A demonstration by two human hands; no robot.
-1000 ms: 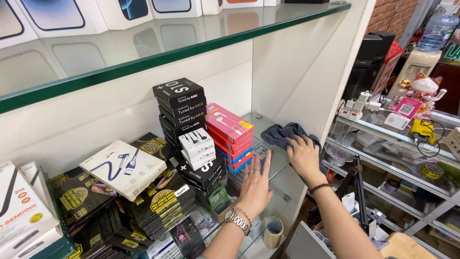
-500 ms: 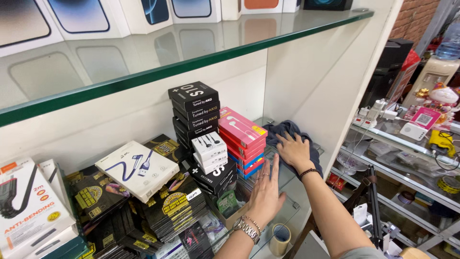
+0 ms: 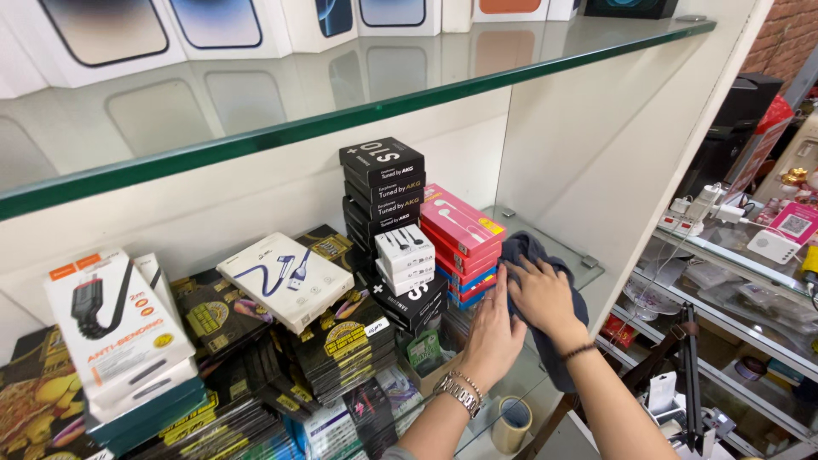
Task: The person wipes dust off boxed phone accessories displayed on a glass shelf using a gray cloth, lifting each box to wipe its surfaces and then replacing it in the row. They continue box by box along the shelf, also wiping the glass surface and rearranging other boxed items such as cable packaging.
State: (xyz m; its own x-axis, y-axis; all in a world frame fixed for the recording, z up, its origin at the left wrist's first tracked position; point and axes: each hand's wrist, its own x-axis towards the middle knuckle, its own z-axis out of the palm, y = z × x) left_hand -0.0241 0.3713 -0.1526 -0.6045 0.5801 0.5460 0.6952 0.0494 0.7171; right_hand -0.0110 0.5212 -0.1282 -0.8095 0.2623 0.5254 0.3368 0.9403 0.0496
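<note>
So the dark blue-grey cloth (image 3: pixel 530 255) is sitting on the lower glass shelf (image 3: pixel 545 243), bunched up at the right end near the cabinet's side wall, and the right hand (image 3: pixel 544 298) is pressed flat on top of it, fingers spread, palm down, more pinning it to the glass than pinching it. The left hand (image 3: pixel 492 334) is open too, nothing in it, edge-on against the red and pink box stack (image 3: pixel 464 247), looks to me like it's bracing the boxes so they don't slide while the cloth works beside them. That stack is about five or six boxes, hard to be sure at the bottom. Next to it are three small white boxes (image 3: pixel 405 258) piled on a black box, and behind those a tower of four or five black boxes (image 3: pixel 382 183). Further left there's one white cable box (image 3: pixel 285 279) lying on dark packets, plus a white charger-cable box (image 3: pixel 115 328) standing at an angle. One tape roll (image 3: pixel 511 423) sits below the shelf edge. Upper glass shelf (image 3: pixel 358 111) holds a row of white boxes, at least five, cropped at the top.
</note>
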